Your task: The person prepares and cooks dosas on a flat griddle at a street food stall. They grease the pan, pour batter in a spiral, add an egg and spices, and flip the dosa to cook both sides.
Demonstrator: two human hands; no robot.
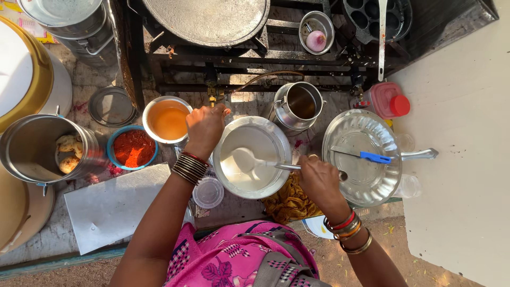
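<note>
A steel pot (281,139) of white batter stands in front of me on the counter. My right hand (319,180) grips the handle of a steel ladle (245,159) whose bowl sits in the batter. My left hand (204,126) rests on the pot's far left rim, fingers curled over it. Bangles ring both wrists.
A bowl of orange liquid (168,120) and a bowl of red chutney (133,148) sit left of the pot. A steel plate (361,183) with a blue-handled knife (366,155) lies to the right. A griddle (207,21), steel can (298,104) and red-lidded jar (389,100) stand behind.
</note>
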